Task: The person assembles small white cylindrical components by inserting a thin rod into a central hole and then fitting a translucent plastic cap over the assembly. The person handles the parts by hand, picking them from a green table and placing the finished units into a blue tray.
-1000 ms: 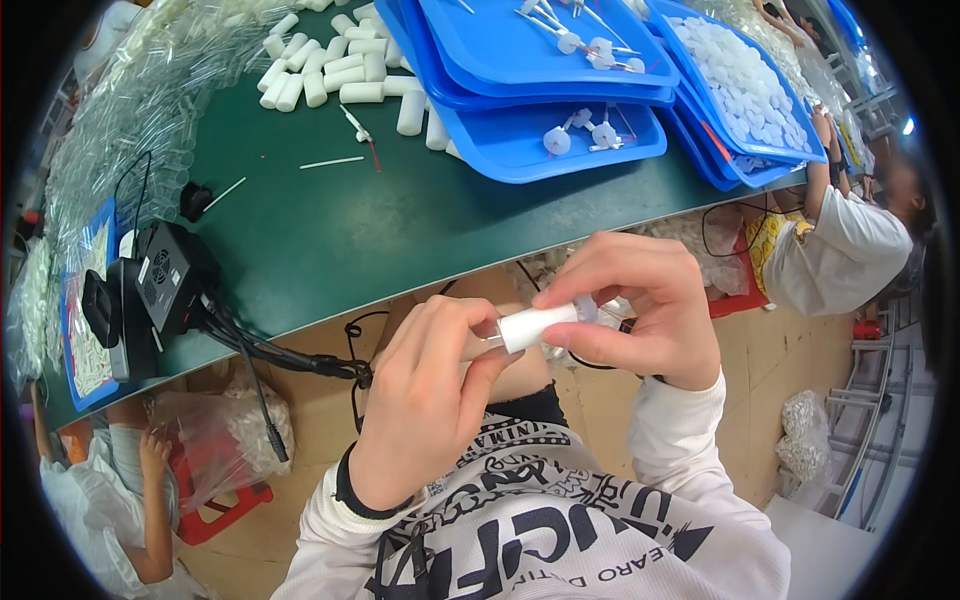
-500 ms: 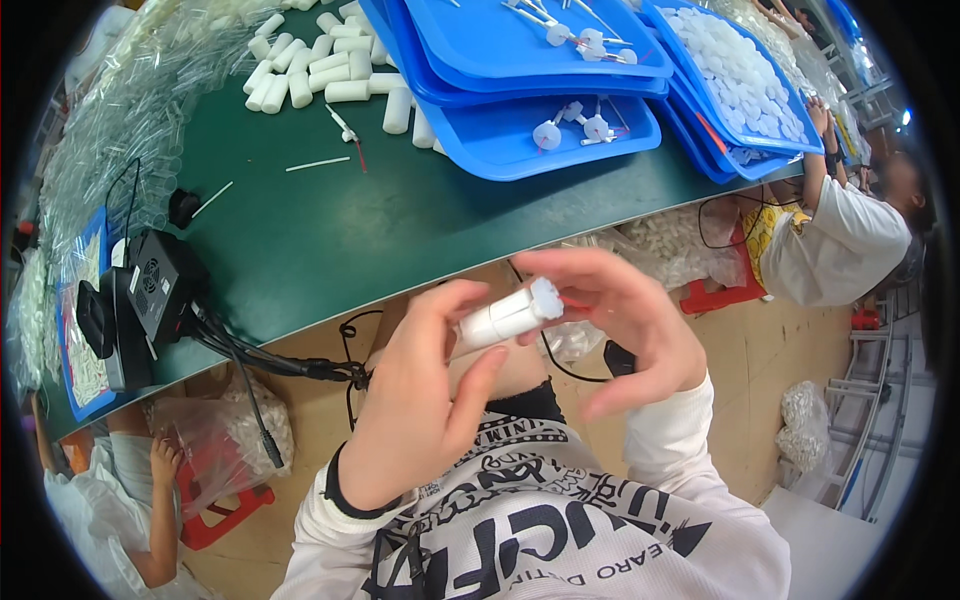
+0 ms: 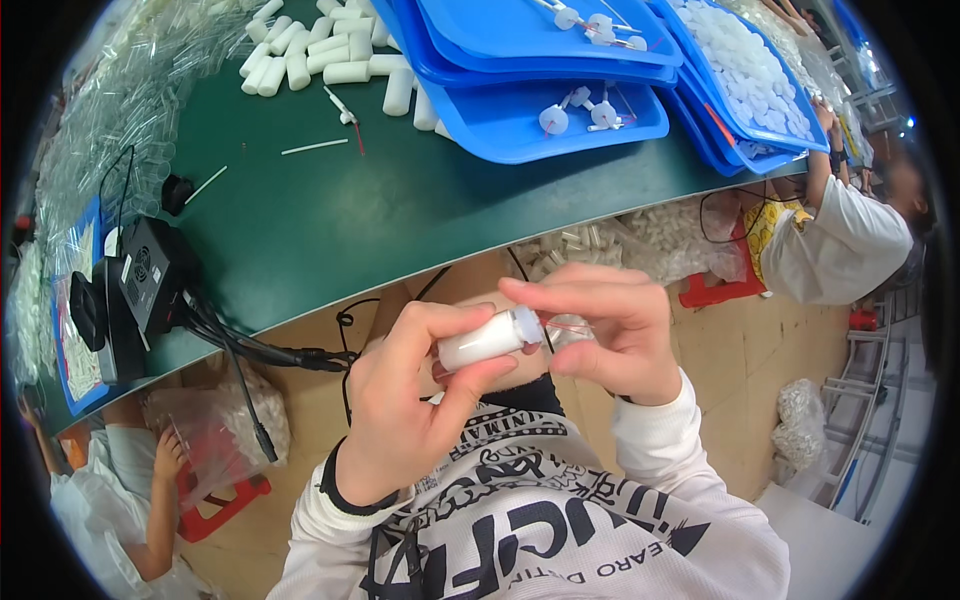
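Heads up, your left hand is covering part of the white tube, so you can't see all of it. The red wires by your right hand are too thin to trace. Top blue tray gets chopped by the upper edge, and the person at far right has a blurry head.

Left hand holding white cylinder, green table

The head-worn fisheye camera looked steeply down from close beside the green worktable; it faced across it.
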{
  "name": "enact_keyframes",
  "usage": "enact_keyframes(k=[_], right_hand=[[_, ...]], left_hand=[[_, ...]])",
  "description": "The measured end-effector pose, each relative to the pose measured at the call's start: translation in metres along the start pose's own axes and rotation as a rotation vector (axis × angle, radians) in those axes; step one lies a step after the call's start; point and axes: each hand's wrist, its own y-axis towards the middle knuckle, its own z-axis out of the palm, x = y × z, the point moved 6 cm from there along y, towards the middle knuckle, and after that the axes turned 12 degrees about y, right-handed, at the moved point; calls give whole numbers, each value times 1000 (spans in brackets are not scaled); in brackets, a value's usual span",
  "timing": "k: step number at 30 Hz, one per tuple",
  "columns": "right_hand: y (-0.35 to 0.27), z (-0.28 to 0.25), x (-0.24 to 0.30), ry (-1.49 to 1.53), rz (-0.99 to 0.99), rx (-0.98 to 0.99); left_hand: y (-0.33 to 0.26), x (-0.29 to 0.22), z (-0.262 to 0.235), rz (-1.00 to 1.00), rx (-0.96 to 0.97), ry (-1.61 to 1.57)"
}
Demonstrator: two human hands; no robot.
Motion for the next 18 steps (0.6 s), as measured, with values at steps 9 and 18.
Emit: enact_keyframes(k=[9,18], right_hand=[[3,-5,2,-28,-121,-20],[-1,-5,-4,-77,-14,14]], left_hand=[[-5,-2,0,23,-102,22],[-5,-11,4,312,-87,239]])
